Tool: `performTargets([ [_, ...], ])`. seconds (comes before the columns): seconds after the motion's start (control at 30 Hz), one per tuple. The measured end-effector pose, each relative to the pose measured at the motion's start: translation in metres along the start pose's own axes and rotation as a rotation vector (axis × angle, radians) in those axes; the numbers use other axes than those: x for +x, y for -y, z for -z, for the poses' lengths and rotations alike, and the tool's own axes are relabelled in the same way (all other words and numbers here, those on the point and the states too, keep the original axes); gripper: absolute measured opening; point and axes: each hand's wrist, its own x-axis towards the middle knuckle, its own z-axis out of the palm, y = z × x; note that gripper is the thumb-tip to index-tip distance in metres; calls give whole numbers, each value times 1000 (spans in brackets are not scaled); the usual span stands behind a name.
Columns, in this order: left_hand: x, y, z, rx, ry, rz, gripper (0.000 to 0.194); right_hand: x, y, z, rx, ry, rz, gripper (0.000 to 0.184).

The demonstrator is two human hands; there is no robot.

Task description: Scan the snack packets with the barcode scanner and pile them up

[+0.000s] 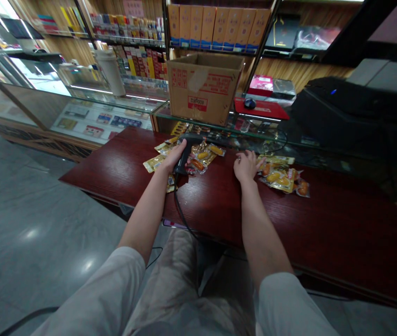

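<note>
My left hand (176, 156) is wrapped round the handle of a black barcode scanner (184, 156), its cable running down over the table's front edge. Under and around the scanner lie several clear-and-gold food packets (203, 155) with yellow and orange pieces inside. My right hand (247, 165) rests palm down on the dark red table (212, 205), fingers apart and holding nothing I can see. Just right of its fingertips is a second pile of similar packets (280, 177), some yellow, some orange.
Behind the table, an open cardboard box (201, 91) stands on a glass display counter (138, 105). A tall pale tumbler (110, 72) is left of it; a computer mouse (249, 103) on a red mat (270, 110) lies right. Shelves with orange boxes (219, 27) rise behind.
</note>
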Motion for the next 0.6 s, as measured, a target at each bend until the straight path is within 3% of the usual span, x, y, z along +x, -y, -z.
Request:
performTargets([
  [0.13,-4,-3,-3,35,-93,5,48,13,24,-12,96,127,119,49],
  [0.27,-11,-9,-7,45,-96,48,50,25,40,-33,76,279,66,61],
  [0.37,-14,-12,-8,49,-84,52,54,31,41,-41,-18,314,12,59],
  [0.6,-13,-10,-8,45,-57,66,56,31,36,-39,-127,366,55,43],
])
